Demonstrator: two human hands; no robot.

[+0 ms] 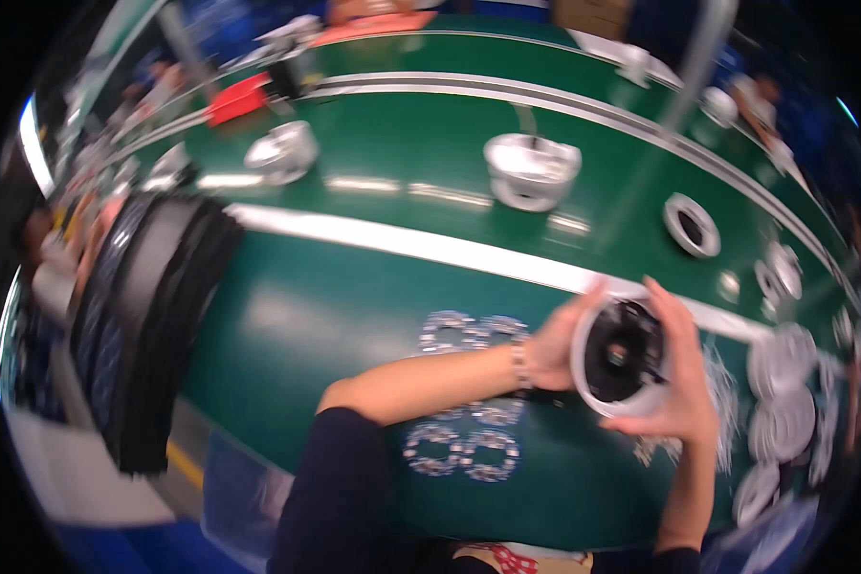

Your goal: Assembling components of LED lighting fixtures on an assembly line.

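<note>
Between both hands, above the right part of the green table, I hold a round white housing [590,387] with a dark interior turned toward me. My left hand [557,346] is closed around its left side. My right hand [681,378] grips its right side, with fingers on the upper rim and the thumb along the lower rim. Inside the housing are black parts, too blurred to name. Several ring-shaped circuit boards [491,453] lie on the table below my left forearm, which hides some of them. Thin white wires [723,407] lie beside my right hand.
White round parts [783,423] are piled at the table's right end. Beyond a white rail [383,235], a green conveyor [402,124] carries white housings [533,174] and a white ring [691,226]. A black stack [153,306] stands at left. Other people are partly visible at both sides.
</note>
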